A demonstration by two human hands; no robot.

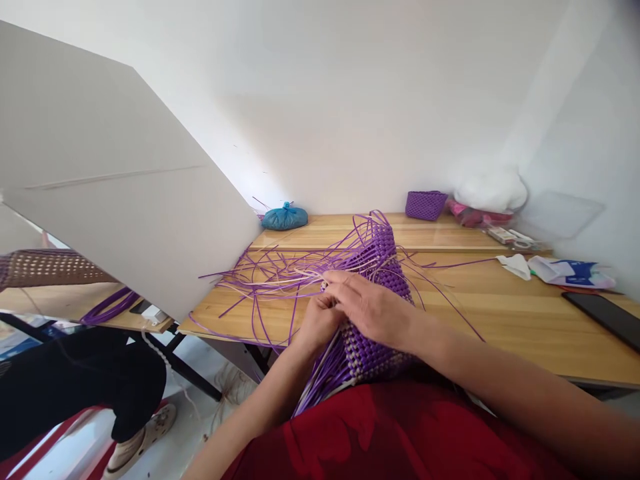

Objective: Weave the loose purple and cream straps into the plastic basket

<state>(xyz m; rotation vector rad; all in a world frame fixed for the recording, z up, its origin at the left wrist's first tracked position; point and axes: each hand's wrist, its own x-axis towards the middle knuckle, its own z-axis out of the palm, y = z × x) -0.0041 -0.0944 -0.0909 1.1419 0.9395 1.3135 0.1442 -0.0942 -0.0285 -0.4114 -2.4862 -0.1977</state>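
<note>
Purple weave [393,273] with pale strands is leaning at the near edge of the worktop [485,300], its lower part resting by the red top [400,433]. Left hand [323,320] is pinching narrow at the weave's left edge; right hand [373,307] is lying over the body, fingers bending onto the same edge. Both are holding the weave; which strip is sitting between the fingertips, can't tell. Working this edge well is probably meaning keeping the right palm bracing, pulling each strip snug and flat, matching tension to the neighbouring knots, and keeping loose ends from tangling. Look: knobbly, tight, grid-like rows, pale flecks showing in bands; upper end is curling into loops. Loose strips [305,272] are fanning left, crossing messily, others hanging below the left wrist.
</note>
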